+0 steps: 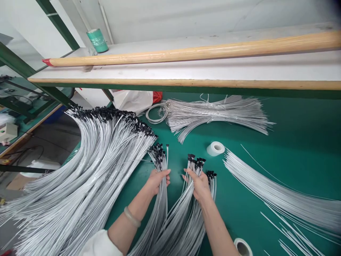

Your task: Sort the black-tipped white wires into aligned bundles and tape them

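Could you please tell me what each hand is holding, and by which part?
The left hand and the right hand each grip a bundle of thin grey cables, just below the black connectors at the upper ends.

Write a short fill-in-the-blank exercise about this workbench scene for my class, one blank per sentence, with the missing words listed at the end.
The left hand and right hand each hold a bunch of thin wires tipped in ____.
A pale bangle circles the ____ wrist.
The wooden pole lying on the shelf has a ____ tip.
The table under the wires is coloured ____.

Missing words: black; left; red; green
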Available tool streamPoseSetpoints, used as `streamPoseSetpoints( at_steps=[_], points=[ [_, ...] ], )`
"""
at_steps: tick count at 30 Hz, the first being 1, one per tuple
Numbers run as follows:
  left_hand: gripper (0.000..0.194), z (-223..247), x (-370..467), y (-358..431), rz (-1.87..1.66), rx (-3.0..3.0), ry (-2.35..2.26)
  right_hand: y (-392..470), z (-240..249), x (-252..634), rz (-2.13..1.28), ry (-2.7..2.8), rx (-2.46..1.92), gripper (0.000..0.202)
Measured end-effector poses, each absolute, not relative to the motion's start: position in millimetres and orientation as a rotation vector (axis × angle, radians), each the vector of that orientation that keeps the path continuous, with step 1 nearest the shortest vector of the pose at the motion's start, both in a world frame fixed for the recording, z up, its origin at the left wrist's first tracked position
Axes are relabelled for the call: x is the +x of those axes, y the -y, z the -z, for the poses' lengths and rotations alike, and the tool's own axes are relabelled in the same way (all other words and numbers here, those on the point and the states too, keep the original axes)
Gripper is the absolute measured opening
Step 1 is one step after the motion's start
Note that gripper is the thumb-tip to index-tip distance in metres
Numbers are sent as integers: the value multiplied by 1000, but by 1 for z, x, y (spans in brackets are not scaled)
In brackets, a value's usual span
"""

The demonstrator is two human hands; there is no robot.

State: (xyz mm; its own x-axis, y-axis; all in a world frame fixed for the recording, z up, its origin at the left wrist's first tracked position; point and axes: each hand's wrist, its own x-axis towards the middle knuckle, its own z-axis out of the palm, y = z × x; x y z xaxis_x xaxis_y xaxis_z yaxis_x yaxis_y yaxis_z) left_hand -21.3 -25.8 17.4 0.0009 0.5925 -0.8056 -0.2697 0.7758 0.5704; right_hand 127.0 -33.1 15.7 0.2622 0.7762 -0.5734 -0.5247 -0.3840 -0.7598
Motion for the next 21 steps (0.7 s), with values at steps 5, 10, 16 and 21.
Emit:
streamPoseSetpoints(
  at_steps=[5,10,16,21],
  points=[
    [31,-19,-41,12,-665,540,-1530,40,-18,135,-1422,343,-1312,37],
    [28,-8,-58,-3,-547,755,-1664,50,-15,143,-1313,358,-1421,36],
    [29,0,-64,-10,-411,912,-1881,65,12,157,-1047,406,-1685,39],
    [75,-15,-53,4,-409,996,-2057,71,37,167,-830,565,-1872,46]
  ],
)
